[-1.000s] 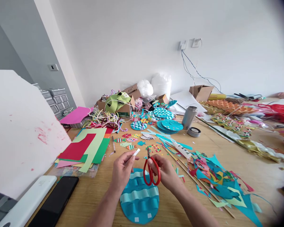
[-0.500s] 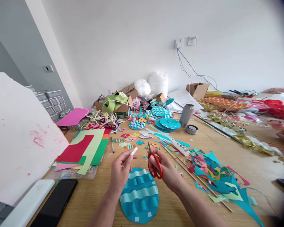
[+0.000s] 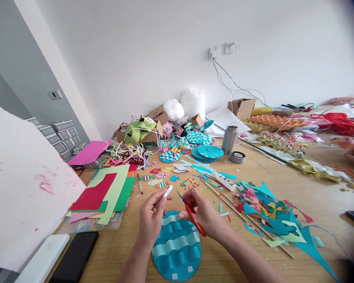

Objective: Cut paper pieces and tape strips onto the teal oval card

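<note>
A: ok so what's being held?

B: Left hand point(image 3: 151, 215) has its grip pinched on a little white strip point(image 3: 168, 191). Right hand point(image 3: 203, 214) has its grip wrapped round red scissors point(image 3: 195, 221), tips near the strip but apart from it.

A: and the blue disc point(image 3: 177, 261)?

B: On the table point(image 3: 238, 261), just below the hands, wavy bands point(image 3: 177, 243) running across it. Black phone point(image 3: 75, 255)'s off to the left.
</note>
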Tool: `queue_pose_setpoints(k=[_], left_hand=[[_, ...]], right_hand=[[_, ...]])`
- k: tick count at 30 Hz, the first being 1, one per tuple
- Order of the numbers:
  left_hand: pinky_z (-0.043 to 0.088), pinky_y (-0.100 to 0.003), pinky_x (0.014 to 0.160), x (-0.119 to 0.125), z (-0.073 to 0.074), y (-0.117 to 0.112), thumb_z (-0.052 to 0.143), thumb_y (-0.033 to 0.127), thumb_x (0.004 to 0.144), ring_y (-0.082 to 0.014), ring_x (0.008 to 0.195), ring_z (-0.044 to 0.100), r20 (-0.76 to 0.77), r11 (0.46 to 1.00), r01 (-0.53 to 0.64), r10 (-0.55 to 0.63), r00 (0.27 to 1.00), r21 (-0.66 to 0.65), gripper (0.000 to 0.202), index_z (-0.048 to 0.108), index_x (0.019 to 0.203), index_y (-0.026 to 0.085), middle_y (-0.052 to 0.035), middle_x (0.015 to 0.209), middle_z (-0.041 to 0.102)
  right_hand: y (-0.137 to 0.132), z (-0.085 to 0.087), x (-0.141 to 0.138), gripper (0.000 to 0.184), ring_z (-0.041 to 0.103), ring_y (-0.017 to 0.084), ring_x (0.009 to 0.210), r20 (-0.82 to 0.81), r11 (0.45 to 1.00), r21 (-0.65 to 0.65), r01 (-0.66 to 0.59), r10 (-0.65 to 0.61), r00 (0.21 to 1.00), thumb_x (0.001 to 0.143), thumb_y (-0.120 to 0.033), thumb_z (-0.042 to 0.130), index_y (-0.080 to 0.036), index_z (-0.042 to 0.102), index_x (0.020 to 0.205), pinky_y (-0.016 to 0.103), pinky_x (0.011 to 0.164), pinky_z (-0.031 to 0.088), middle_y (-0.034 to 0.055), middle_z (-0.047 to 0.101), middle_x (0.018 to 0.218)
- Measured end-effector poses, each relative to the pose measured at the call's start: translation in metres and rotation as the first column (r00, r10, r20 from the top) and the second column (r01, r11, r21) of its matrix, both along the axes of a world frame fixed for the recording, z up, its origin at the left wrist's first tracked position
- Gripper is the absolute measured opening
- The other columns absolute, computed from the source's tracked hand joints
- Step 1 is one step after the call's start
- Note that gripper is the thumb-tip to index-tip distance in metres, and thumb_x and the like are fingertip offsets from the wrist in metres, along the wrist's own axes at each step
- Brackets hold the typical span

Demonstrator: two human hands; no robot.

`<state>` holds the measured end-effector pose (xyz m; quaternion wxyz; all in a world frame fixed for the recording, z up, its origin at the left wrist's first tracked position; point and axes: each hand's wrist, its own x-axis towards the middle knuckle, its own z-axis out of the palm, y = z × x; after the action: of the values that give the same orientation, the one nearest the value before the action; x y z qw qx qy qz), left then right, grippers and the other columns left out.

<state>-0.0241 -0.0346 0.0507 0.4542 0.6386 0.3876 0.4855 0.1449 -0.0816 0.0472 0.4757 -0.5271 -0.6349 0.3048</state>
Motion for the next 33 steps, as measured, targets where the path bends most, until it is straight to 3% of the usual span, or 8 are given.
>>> queue_pose_setpoints(k=[7,12,20,26,33], left_hand=[[0.048,-0.022,0.053,0.003,0.003,-0.003,0.059,0.04,0.081,-0.0169,0.071,0.064,-0.021,1.0,0.026,-0.026,0.999,0.016,0.033,0.066,0.102,0.017,-0.0096,0.095,0.071],[0.048,-0.022,0.053,0.002,0.001,-0.003,0.057,0.039,0.082,-0.0135,0.062,0.06,-0.052,0.999,0.042,-0.04,0.998,0.026,0.032,0.066,0.103,0.017,-0.0083,0.094,0.071],[0.047,-0.022,0.053,0.003,0.001,-0.003,0.057,0.038,0.083,-0.0108,0.057,0.056,-0.057,1.0,0.022,-0.021,0.998,0.02,0.031,0.065,0.103,0.017,-0.0071,0.091,0.071],[0.048,-0.022,0.054,0.004,0.001,-0.004,0.056,0.038,0.083,-0.0153,0.07,0.063,-0.084,0.996,0.09,-0.088,0.993,0.022,0.03,0.066,0.103,0.017,-0.0076,0.093,0.071],[0.05,-0.022,0.054,0.007,-0.001,-0.004,0.058,0.037,0.082,-0.0166,0.072,0.064,-0.079,0.992,0.126,-0.125,0.989,0.005,0.03,0.067,0.101,0.017,-0.0088,0.094,0.071]], right_hand=[[0.001,-0.008,0.0,0.04,0.04,0.01,0.051,-0.04,0.999,-0.03,-0.034,0.033,0.999,0.07,-0.051,0.07,-0.021,0.047,0.083,0.023,0.046,0.028,-0.0063,0.048,0.059],[0.001,-0.006,-0.002,0.041,0.041,0.009,0.046,-0.093,0.995,-0.095,-0.025,0.016,0.996,0.068,-0.051,0.071,-0.021,0.047,0.082,0.021,0.041,0.026,-0.0066,0.048,0.057],[0.002,-0.009,0.0,0.037,0.042,0.009,0.046,-0.07,0.997,-0.074,0.016,-0.021,0.997,0.071,-0.047,0.07,-0.021,0.046,0.082,0.021,0.042,0.027,-0.0064,0.049,0.058],[0.002,-0.012,-0.001,0.038,0.042,0.009,0.047,-0.075,0.998,-0.053,-0.015,0.011,0.997,0.072,-0.047,0.07,-0.021,0.045,0.083,0.021,0.042,0.027,-0.0066,0.048,0.058],[0.002,-0.014,-0.003,0.042,0.044,0.009,0.051,-0.101,0.993,-0.096,-0.069,0.059,0.993,0.072,-0.053,0.067,-0.019,0.048,0.087,0.021,0.044,0.028,-0.006,0.048,0.062]])
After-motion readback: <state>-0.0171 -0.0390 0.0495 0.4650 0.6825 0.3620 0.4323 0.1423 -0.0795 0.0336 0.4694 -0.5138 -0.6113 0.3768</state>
